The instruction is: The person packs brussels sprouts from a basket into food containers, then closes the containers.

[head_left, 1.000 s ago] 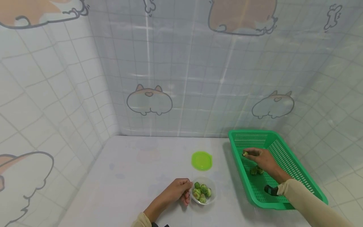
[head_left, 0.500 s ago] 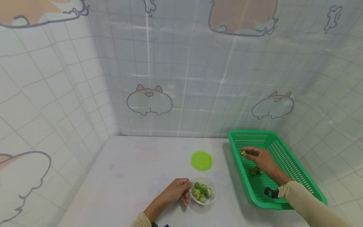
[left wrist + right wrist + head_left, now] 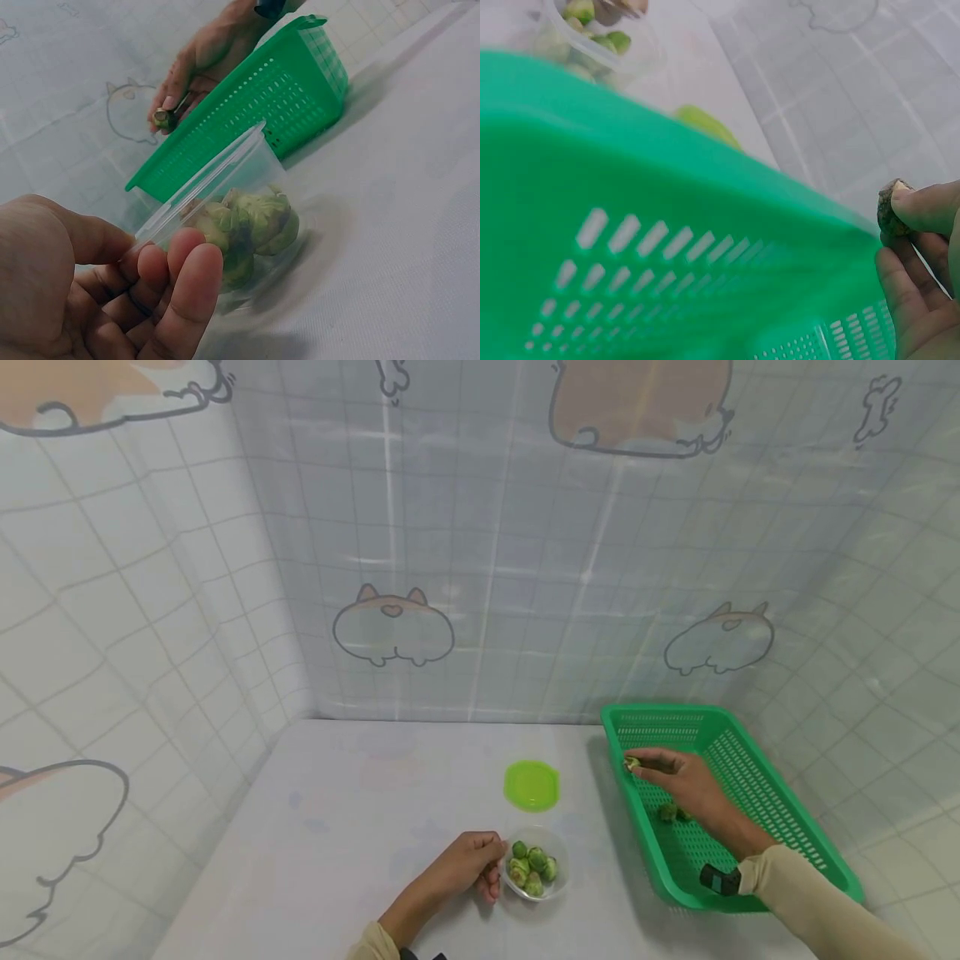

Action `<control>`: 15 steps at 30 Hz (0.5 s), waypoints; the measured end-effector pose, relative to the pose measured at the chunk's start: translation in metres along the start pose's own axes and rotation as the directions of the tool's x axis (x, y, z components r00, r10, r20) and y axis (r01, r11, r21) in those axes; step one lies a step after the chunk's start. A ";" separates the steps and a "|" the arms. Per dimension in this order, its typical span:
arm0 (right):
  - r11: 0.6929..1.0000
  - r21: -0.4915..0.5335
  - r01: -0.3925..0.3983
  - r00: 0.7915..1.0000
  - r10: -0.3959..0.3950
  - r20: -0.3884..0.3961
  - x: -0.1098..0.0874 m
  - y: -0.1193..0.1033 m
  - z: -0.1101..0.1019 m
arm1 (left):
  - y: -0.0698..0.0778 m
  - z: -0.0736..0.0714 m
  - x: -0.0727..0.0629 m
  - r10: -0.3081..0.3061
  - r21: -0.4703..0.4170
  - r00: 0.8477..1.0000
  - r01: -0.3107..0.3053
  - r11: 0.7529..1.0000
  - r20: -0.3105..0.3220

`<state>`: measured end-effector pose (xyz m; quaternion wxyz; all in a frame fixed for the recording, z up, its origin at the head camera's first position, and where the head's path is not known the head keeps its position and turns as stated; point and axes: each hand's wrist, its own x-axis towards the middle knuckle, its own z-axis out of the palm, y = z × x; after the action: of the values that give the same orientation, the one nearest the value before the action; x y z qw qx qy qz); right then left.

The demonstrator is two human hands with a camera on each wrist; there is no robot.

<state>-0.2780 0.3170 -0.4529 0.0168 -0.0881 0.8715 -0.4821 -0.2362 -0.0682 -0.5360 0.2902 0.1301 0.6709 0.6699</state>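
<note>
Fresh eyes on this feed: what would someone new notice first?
Most likely the bright green basket at the table's right side, where the right hand pinches a Brussels sprout near the basket's left edge. Next, probably the lime-green disc lying flat to the basket's left, then the clear container of sprouts nearer the person, its rim held by the left hand.

Wall behind green basket: pale glare streaks
Table left of basket: even light, soft shadow beside it
Near basket rim, right wrist view: blurred
Tub beyond basket, same view: hazy
Left wrist view: dimmer
</note>
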 end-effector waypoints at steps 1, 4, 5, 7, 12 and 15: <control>1.000 -0.004 0.004 1.000 -0.004 0.003 0.000 -0.003 0.002 | 0.000 0.000 0.000 -0.001 0.000 1.000 0.001 1.000 -0.002; 1.000 -0.003 0.012 1.000 -0.012 0.012 -0.001 -0.009 0.006 | 0.000 0.000 0.000 -0.002 -0.006 1.000 0.002 1.000 -0.006; 1.000 -0.003 0.012 1.000 -0.011 0.013 -0.001 -0.011 0.008 | 0.000 0.000 0.000 -0.005 -0.006 1.000 0.005 1.000 -0.007; 1.000 0.009 0.014 1.000 -0.014 0.012 -0.002 -0.013 0.010 | 0.000 0.001 0.000 -0.005 -0.004 1.000 0.005 1.000 -0.008; 0.999 0.040 0.032 0.999 -0.033 0.029 -0.003 -0.018 0.019 | 0.000 0.001 0.000 -0.006 0.003 1.000 0.006 1.000 -0.007; 0.997 0.060 0.045 0.997 -0.048 0.062 -0.005 -0.022 0.027 | 0.000 0.000 0.000 -0.006 0.000 1.000 0.006 1.000 -0.004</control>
<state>-0.2666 0.2840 -0.4490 0.0356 -0.1231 0.8538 -0.5047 -0.2358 -0.0679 -0.5356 0.2907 0.1269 0.6719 0.6693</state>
